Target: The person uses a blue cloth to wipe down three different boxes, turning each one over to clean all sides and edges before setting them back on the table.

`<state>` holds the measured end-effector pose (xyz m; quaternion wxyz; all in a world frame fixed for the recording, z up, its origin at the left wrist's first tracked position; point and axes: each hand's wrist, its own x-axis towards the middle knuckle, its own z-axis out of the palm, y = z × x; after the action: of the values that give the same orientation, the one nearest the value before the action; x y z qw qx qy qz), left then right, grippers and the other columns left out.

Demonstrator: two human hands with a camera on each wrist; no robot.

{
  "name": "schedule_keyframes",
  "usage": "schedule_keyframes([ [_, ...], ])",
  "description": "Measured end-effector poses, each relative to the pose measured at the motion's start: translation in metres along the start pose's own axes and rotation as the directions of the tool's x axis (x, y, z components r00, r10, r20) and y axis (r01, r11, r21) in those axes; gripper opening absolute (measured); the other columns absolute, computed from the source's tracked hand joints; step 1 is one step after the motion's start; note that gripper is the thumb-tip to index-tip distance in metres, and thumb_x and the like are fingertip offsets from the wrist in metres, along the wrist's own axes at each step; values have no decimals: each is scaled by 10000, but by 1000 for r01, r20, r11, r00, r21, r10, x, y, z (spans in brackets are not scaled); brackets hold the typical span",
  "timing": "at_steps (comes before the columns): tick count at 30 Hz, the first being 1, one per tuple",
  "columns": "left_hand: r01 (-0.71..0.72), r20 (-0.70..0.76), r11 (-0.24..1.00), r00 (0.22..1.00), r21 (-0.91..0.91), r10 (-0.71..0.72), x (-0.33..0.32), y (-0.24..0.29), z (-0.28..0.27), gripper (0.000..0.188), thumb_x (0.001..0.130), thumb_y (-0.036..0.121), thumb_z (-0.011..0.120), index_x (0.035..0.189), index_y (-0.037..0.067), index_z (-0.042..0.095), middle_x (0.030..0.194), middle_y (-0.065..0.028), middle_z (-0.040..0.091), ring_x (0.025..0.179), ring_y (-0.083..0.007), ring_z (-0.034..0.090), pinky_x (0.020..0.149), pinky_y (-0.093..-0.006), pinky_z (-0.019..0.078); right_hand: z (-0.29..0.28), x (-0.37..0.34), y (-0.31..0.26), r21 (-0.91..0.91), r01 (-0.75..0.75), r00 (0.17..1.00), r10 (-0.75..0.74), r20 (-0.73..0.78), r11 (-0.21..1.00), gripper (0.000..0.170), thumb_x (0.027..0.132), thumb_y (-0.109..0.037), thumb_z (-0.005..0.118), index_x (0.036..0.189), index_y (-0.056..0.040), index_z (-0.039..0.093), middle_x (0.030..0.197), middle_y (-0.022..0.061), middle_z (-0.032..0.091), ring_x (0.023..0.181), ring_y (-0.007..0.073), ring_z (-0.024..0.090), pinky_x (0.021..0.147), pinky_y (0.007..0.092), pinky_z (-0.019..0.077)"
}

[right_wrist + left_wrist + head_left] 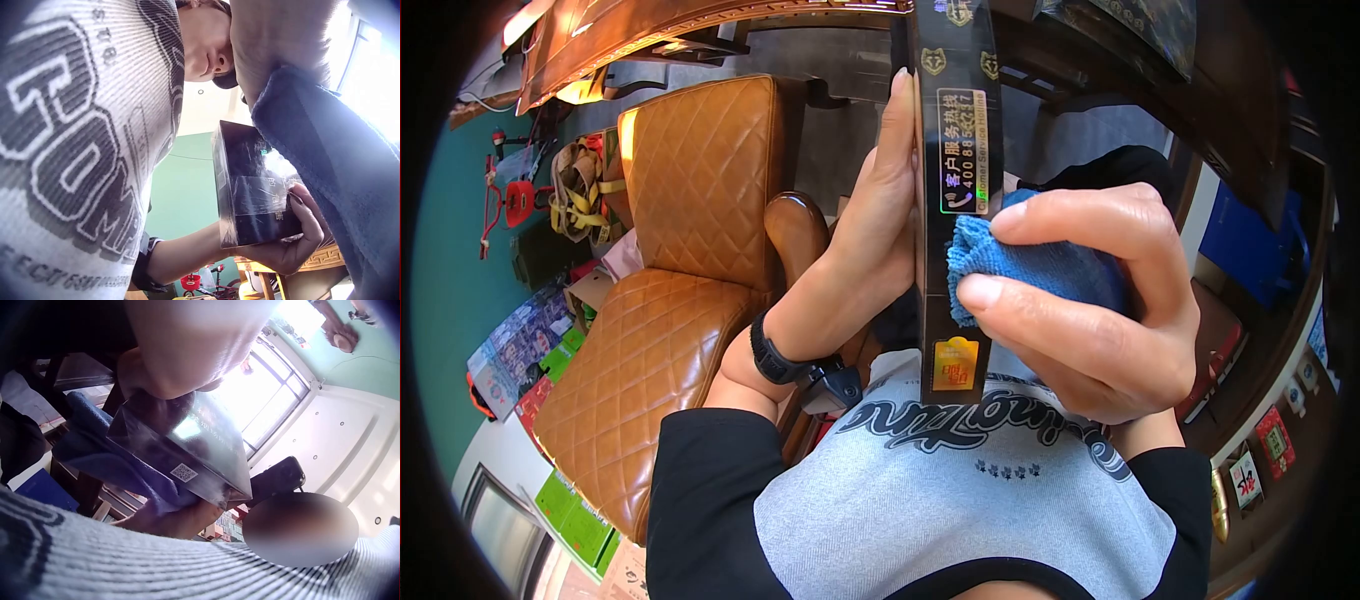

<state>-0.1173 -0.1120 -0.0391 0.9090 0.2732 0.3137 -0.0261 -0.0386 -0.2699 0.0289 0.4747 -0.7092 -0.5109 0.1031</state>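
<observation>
A black glossy box [965, 60] with gold emblems, a hotline label [965, 150] and a gold-orange sticker [956, 366] stands on edge in front of the chest. My left hand [878, 215] holds it from the left, thumb along its side; in the right wrist view the left hand's fingers [309, 225] bend round the box [250, 212]. With thumb and fingers, my right hand [1115, 310] pinches a blue cloth [1040, 265], whose bunched edge lies against the box's narrow face just under the label. The left wrist view shows the cloth [100, 447] hanging along the box [156, 450], near a QR code [184, 472].
A brown quilted leather chair [650, 330] stands at the left, its armrest [796, 235] close to the left forearm. A carved wooden table [660, 35] runs along the top. Dark wooden furniture [1240, 170] and a blue item [1250, 245] are at the right.
</observation>
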Motion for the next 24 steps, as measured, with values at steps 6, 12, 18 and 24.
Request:
schedule_keyframes([
  [6,53,-8,994,999,-93,-53,12,-11,-15,606,1000,641,432,1197,90,591,974,-55,683,831,-155,705,725,-307,616,0,0,0,24,-18,1000,18,-11,1000,355,703,-61,853,1021,-183,754,1103,115,661,932,257,665,755,332,549],
  [12,115,-33,981,992,-157,-122,11,-14,-17,600,1002,631,438,1207,90,596,986,-44,682,850,-145,698,735,-303,611,6,-5,3,119,-67,994,76,-74,991,359,680,-55,857,1003,-171,752,1116,115,663,938,258,655,756,335,545],
  [18,79,-33,993,996,-85,-82,4,-10,-7,599,1008,629,432,1206,89,599,976,-41,682,848,-132,691,751,-280,594,1,-3,-1,1,-51,999,51,-9,999,350,671,-73,865,983,-203,773,1134,112,648,979,256,639,764,330,542],
  [24,29,42,999,999,-40,-28,3,-10,-10,633,1003,649,420,1201,76,601,983,-64,691,851,-146,692,758,-286,590,-1,-5,-1,-48,-40,999,40,-4,998,342,665,-88,859,975,-215,788,1091,95,632,949,239,624,755,332,526],
])
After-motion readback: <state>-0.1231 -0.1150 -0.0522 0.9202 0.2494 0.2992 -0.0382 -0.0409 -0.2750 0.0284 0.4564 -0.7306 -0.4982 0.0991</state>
